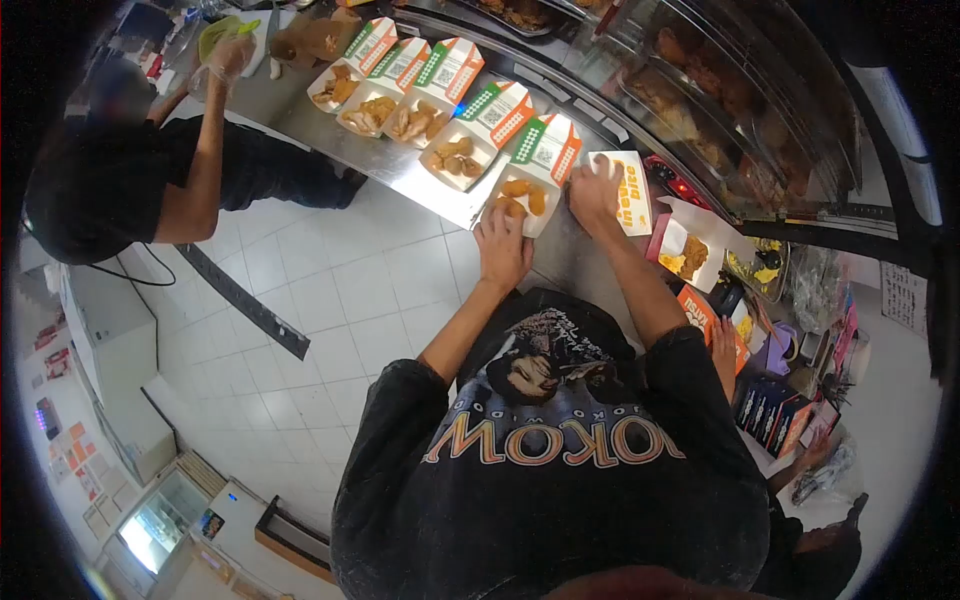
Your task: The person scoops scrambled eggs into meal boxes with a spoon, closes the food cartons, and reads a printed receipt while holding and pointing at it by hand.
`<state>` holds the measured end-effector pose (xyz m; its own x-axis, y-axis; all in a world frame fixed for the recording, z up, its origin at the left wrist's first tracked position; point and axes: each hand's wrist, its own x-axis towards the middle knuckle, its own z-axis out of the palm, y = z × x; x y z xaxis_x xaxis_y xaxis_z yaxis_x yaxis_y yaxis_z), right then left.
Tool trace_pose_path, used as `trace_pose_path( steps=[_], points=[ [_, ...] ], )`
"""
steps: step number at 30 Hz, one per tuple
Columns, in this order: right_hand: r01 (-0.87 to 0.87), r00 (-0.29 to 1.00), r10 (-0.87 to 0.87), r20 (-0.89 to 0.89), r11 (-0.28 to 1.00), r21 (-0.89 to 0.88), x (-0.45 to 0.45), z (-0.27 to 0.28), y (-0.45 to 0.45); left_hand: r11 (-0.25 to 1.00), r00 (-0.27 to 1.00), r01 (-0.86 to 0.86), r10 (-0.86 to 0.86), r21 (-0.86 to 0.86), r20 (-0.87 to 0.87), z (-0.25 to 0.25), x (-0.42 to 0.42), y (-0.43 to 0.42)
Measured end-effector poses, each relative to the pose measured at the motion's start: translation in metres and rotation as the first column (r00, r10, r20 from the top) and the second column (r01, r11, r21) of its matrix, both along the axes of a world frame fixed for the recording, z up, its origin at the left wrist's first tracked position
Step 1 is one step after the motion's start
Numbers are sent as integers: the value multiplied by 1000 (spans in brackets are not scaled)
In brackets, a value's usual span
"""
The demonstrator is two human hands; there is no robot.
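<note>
My left hand point(505, 245) is at the near edge of an open white box point(537, 222) with fried pieces point(535, 197) inside; its fingers are bent over the rim, and whether they grip a piece or the box cannot be made out. My right hand point(597, 195) lies on the left part of a white box with yellow lettering point(632, 200), fingers bent on its top. Several more open boxes with green and orange lids point(453, 66) stand in a row to the left, each holding fried food point(456, 158).
A glass display case point(700, 90) with fried food runs behind the metal counter point(570, 255). A person in black point(110, 190) at the left holds a green container point(222, 38). Another person's hand point(724, 355) is at the right, near an open box point(715, 268).
</note>
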<state>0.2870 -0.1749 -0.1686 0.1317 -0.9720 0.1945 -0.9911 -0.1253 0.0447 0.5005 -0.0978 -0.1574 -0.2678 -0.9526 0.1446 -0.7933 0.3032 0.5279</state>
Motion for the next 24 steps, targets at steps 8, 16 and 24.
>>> trace_pose_path(
  steps=[8,16,24],
  points=[
    [441,430,-21,902,877,-190,3,109,39,989,874,77,-7,124,-487,22,-5,-14],
    [-200,760,395,516,898,-392,11,196,102,620,342,590,388,517,-856,157,-17,-34],
    [-34,85,72,994,997,-70,40,220,133,704,346,559,283,439,-894,204,1,-33]
  ],
)
